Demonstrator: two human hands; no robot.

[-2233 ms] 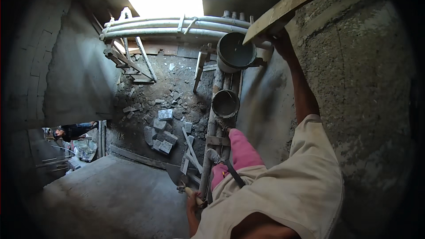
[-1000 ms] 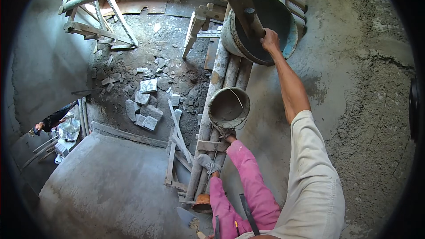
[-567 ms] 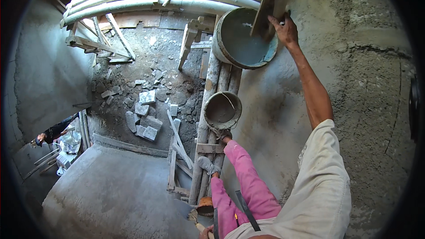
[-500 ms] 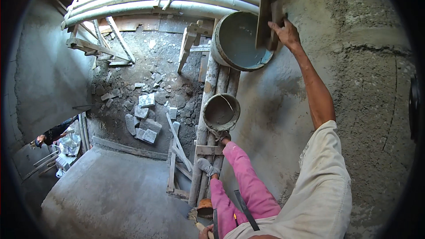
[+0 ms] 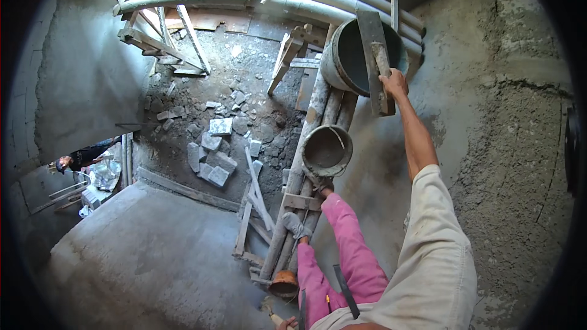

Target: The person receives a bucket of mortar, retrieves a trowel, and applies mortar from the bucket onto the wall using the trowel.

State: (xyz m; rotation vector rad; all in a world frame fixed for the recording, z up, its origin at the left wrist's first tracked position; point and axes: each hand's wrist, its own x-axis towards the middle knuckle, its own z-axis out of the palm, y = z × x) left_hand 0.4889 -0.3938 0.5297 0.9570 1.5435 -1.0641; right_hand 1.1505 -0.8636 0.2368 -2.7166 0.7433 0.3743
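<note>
My right hand [image 5: 394,83] grips the handle of a long wooden plastering float [image 5: 370,32], held across the mouth of a large grey bucket [image 5: 333,64]. At the bottom edge, my left hand [image 5: 286,324] is closed on the wooden handle of a trowel [image 5: 275,316]; its blade is hard to make out. Between them, a smaller mortar bucket [image 5: 327,150] sits on bamboo poles [image 5: 312,113], near my feet. A small orange container [image 5: 284,284] is beside my leg near the lower end of the poles.
A rough plastered wall [image 5: 501,146] rises at right. Bamboo railing [image 5: 293,2] and timber trestles [image 5: 293,49] stand at the top. Broken blocks [image 5: 217,162] lie below among rubble, beside a concrete slab [image 5: 153,244]. Another person [image 5: 79,157] shows through an opening at far left.
My right hand and the float have come down from the bucket's upper right side, the float now spanning its mouth. My view has shifted slightly; my left hand stays low on the trowel.
</note>
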